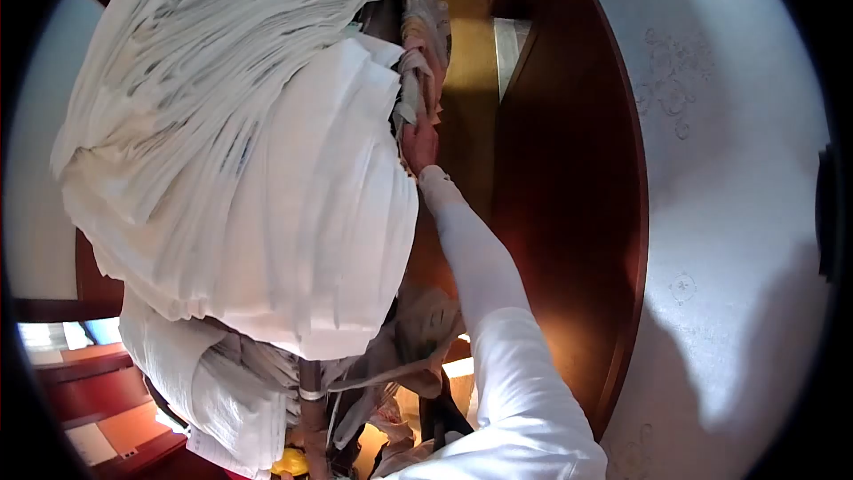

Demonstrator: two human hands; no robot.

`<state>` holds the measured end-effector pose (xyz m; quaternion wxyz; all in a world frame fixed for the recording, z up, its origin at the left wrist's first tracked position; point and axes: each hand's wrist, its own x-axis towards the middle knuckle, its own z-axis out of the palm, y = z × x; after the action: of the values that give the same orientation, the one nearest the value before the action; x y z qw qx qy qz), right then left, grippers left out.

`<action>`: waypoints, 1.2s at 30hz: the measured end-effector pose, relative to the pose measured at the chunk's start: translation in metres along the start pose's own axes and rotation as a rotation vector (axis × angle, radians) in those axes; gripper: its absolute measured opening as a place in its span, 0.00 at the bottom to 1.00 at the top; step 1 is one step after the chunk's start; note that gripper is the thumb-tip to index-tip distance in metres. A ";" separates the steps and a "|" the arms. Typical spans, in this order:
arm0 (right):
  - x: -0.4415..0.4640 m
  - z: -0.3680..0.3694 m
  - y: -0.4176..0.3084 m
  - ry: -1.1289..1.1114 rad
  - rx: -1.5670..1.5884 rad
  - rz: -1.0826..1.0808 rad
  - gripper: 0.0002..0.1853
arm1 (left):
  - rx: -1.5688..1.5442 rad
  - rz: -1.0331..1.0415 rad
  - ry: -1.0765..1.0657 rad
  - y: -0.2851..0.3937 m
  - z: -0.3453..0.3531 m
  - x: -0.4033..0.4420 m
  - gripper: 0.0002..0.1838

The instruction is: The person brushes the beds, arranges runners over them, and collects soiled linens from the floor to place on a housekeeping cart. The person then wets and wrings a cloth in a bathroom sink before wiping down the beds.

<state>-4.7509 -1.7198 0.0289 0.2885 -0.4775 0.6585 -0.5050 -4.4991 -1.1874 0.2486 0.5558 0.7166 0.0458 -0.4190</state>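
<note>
My right hand [420,147], at the end of a white sleeve, reaches forward to the right edge of a large stack of white fabric-like sheets [311,196]. It looks closed at the base of some greyish plastic bags [415,80] that hang along that edge. Its fingertips are hidden, so what it grips is unclear. The sheets are draped in many overlapping folds. Below them hangs a second bundle of white sheets [235,400]. My left hand cannot be made out.
A dark wooden table side [569,213] curves along the right, beside a white embroidered cloth [711,240]. Near the bottom are a post with a silver band [311,391], a translucent plastic bag [418,329] and a yellow object [290,462]. Orange-and-red surfaces [133,427] lie lower left.
</note>
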 end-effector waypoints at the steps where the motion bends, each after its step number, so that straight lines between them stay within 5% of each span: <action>1: -0.009 -0.004 -0.006 0.083 0.046 0.027 0.15 | -0.011 0.006 0.017 -0.003 0.005 -0.007 0.32; 8: -0.076 -0.043 -0.011 0.036 0.278 0.021 0.14 | -0.120 0.098 -0.042 -0.010 -0.009 -0.028 0.31; 10: -0.092 -0.060 -0.005 0.088 0.216 -0.053 0.12 | -0.106 0.118 0.057 -0.007 0.000 -0.034 0.24; 11: -0.108 -0.071 -0.006 0.006 0.462 -0.004 0.08 | -0.096 0.110 0.157 -0.013 -0.015 -0.032 0.24; 13: -0.126 -0.087 -0.013 -0.029 0.456 0.161 0.07 | -0.105 0.018 -0.002 0.005 0.000 -0.042 0.24; 15: -0.145 -0.093 -0.042 0.035 0.496 0.048 0.10 | -0.176 0.056 -0.085 -0.007 -0.013 -0.031 0.20; 18: -0.185 -0.115 -0.080 -0.053 0.056 -0.197 0.16 | 0.617 0.703 -0.203 -0.024 -0.040 -0.015 0.24; 19: -0.196 -0.117 -0.081 -0.045 0.046 -0.213 0.16 | 1.038 1.116 -0.231 -0.023 -0.044 -0.018 0.30; 22: -0.237 -0.136 -0.099 0.131 -0.074 -0.346 0.16 | 0.471 0.607 -0.357 -0.054 -0.073 0.012 0.25; 23: -0.251 -0.144 -0.117 0.144 -0.014 -0.220 0.15 | 0.454 0.693 -0.408 -0.064 -0.079 0.018 0.22; 25: -0.269 -0.156 -0.143 0.225 0.062 -0.232 0.14 | -0.213 0.187 -0.496 -0.018 -0.044 -0.017 0.29; 36: -0.388 -0.190 -0.229 0.209 -0.112 -0.369 0.14 | -0.188 0.256 -0.426 -0.052 -0.233 -0.052 0.31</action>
<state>-4.6907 -1.2964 0.2657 0.0946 -0.5503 0.6133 -0.5586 -4.4321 -0.9523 0.2499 0.6656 0.5574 -0.1243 -0.4805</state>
